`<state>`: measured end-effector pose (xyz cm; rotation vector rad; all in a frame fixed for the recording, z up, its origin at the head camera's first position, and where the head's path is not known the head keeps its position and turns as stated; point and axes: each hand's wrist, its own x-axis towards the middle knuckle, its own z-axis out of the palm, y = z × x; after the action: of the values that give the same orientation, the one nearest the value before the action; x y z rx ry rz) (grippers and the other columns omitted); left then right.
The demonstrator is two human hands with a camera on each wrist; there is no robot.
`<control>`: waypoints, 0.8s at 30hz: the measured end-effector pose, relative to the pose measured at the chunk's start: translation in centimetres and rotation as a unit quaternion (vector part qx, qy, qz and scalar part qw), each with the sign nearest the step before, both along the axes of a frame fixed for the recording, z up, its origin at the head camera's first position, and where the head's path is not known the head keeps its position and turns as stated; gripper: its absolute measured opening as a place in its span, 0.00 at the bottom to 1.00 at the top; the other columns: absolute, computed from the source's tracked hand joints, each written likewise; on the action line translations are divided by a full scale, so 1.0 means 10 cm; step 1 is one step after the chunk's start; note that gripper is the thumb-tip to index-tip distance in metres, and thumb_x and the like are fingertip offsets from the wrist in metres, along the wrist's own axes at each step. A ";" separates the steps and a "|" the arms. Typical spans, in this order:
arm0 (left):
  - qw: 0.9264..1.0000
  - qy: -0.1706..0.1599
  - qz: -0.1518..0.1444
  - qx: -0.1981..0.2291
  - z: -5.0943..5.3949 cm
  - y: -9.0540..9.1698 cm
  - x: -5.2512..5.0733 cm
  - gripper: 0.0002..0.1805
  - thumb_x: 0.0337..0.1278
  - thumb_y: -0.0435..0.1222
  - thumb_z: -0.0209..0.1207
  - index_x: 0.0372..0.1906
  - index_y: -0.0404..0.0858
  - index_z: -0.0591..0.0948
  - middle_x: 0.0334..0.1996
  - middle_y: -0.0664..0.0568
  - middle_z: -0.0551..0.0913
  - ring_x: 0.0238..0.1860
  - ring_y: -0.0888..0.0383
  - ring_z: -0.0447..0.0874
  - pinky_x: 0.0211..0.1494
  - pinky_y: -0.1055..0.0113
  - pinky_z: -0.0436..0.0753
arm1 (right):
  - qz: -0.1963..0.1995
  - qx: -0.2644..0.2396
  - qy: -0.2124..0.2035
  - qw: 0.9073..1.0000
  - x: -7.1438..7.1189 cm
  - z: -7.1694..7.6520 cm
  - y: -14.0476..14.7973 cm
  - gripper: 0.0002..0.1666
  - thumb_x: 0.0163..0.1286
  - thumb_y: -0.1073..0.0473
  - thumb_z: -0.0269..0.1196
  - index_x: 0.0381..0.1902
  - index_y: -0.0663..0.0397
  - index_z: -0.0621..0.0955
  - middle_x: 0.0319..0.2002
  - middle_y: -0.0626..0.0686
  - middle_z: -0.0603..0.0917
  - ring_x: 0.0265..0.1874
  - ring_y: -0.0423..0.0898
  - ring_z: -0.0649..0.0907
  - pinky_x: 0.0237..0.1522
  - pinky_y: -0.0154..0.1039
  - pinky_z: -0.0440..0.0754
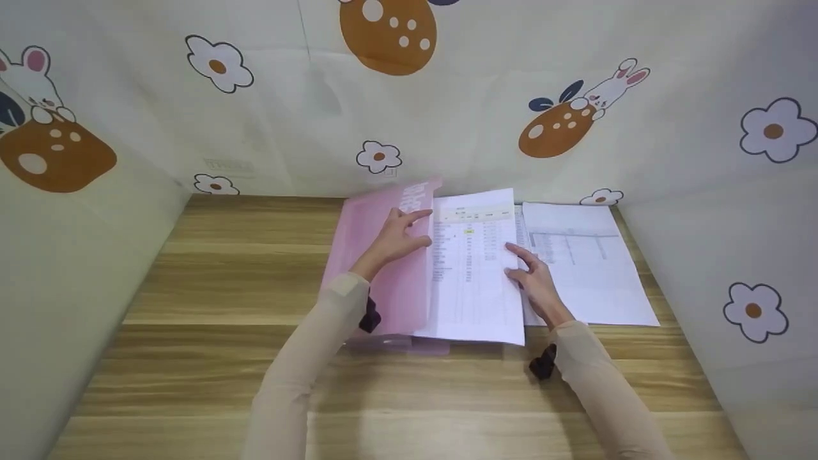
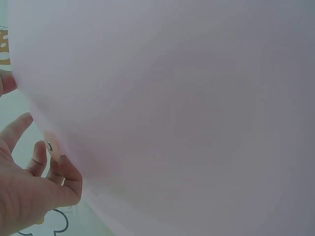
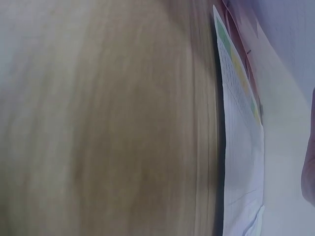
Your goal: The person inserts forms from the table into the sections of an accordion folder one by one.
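1. Head: patterned wall behind a wooden table. Centre, the left hand pinches the folder's edge; the right hand pinches the paper's right edge. Sheets lie right.
2. Left wrist: folder fills most; button and curled fingers at left.
3. Right wrist: paper right of centre; part of the hand at the right edge, its grip unclear.

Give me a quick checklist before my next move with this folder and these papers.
1. Left hand holding the pink folder's cover edge: ok.
2. Right hand at the top printed sheet's right edge: ok.
3. Right hand's pinch firm: cannot tell.
4. Top printed sheet fully covered by the folder: not ok, much shows.
5. Papers at right lined up with that sheet: not ok, they stick out.
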<state>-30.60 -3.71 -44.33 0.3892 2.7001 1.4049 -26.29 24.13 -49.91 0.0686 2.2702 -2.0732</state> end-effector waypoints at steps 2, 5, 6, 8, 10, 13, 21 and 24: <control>1.000 0.000 0.000 -0.001 0.00 0.00 0.00 0.32 0.38 0.39 0.60 0.58 0.48 0.71 0.40 0.47 0.62 0.42 0.54 0.63 0.39 0.64 0.66 | 0.002 0.001 -0.004 1.000 -0.02 0.00 -0.02 0.32 0.57 0.73 0.53 0.61 0.58 0.65 0.63 0.55 0.58 0.53 0.50 0.68 0.44 0.34 0.70; 1.000 -0.002 0.001 -0.003 -0.01 0.00 -0.01 0.33 0.38 0.39 0.60 0.58 0.48 0.71 0.40 0.47 0.62 0.42 0.55 0.62 0.40 0.64 0.66 | 0.008 -0.002 -0.008 1.000 -0.05 -0.01 -0.07 0.32 0.57 0.73 0.53 0.61 0.58 0.65 0.63 0.54 0.58 0.54 0.50 0.67 0.45 0.35 0.69; 1.000 -0.002 0.002 -0.004 -0.01 0.00 -0.01 0.33 0.38 0.40 0.60 0.58 0.48 0.71 0.40 0.47 0.62 0.42 0.54 0.62 0.40 0.64 0.66 | 0.008 -0.006 -0.008 1.000 -0.06 -0.02 -0.08 0.32 0.57 0.73 0.53 0.61 0.58 0.66 0.63 0.54 0.59 0.54 0.50 0.67 0.45 0.35 0.69; 1.000 -0.002 0.002 -0.007 -0.01 0.01 -0.01 0.33 0.38 0.40 0.60 0.58 0.48 0.71 0.41 0.47 0.62 0.43 0.54 0.63 0.41 0.64 0.66 | 0.011 -0.012 -0.008 1.000 -0.07 -0.03 -0.11 0.32 0.57 0.74 0.53 0.61 0.58 0.66 0.62 0.53 0.60 0.53 0.50 0.67 0.45 0.35 0.69; 1.000 -0.001 0.002 -0.007 -0.01 0.01 -0.01 0.33 0.37 0.40 0.60 0.58 0.48 0.71 0.41 0.47 0.62 0.43 0.54 0.63 0.41 0.63 0.66 | 0.012 -0.018 -0.007 1.000 -0.09 -0.05 -0.15 0.31 0.56 0.74 0.53 0.60 0.58 0.66 0.62 0.53 0.61 0.52 0.50 0.68 0.44 0.35 0.70; 1.000 0.000 0.002 -0.010 -0.01 0.01 -0.01 0.33 0.38 0.40 0.60 0.58 0.48 0.71 0.41 0.46 0.62 0.44 0.54 0.63 0.42 0.63 0.66 | 0.011 -0.015 -0.005 1.000 -0.10 -0.07 -0.20 0.31 0.56 0.74 0.53 0.60 0.58 0.67 0.62 0.54 0.62 0.51 0.50 0.69 0.42 0.34 0.71; 1.000 0.004 0.003 -0.011 -0.02 0.02 -0.01 0.32 0.37 0.40 0.60 0.58 0.48 0.72 0.40 0.46 0.63 0.43 0.54 0.64 0.41 0.63 0.66 | 0.025 -0.001 -0.012 1.000 -0.12 -0.09 -0.34 0.31 0.55 0.73 0.54 0.60 0.55 0.68 0.62 0.53 0.62 0.48 0.50 0.71 0.41 0.37 0.72; 1.000 0.003 0.004 -0.008 -0.01 0.02 0.00 0.32 0.37 0.39 0.60 0.58 0.49 0.72 0.40 0.47 0.63 0.43 0.54 0.64 0.41 0.63 0.66 | 0.034 0.005 -0.018 0.999 -0.13 -0.09 -0.38 0.31 0.56 0.72 0.54 0.60 0.54 0.67 0.62 0.52 0.61 0.50 0.50 0.70 0.44 0.39 0.70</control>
<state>-30.65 -3.51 -44.45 0.3827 2.7194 1.3843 -27.57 20.29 -50.79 0.0295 2.2302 -2.0113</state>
